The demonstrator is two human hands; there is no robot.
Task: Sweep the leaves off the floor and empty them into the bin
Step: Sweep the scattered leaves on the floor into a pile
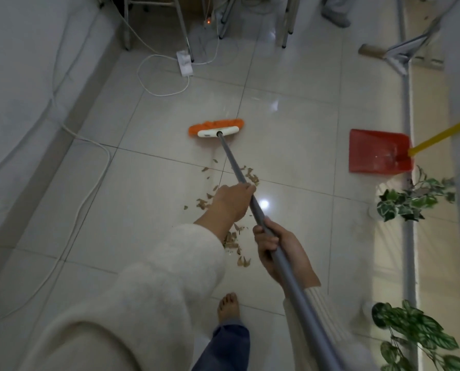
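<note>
A broom with an orange-bristled head (216, 127) and a grey pole (233, 163) reaches out over the white tiled floor. My left hand (233, 202) grips the pole partway down. My right hand (279, 250) grips it lower, nearer my body. Dry brown leaves (234, 241) lie scattered on the tiles between the broom head and my bare foot (229, 307), partly hidden under my left arm. A red dustpan (378, 151) with a yellow handle (443, 136) sits on the floor to the right. No bin is in view.
White cables (100, 167) and a power strip (184, 64) lie on the floor at left and far centre. Metal furniture legs (285, 28) stand at the back. Leafy green plants (411, 202) and a grey rail (408, 183) line the right side.
</note>
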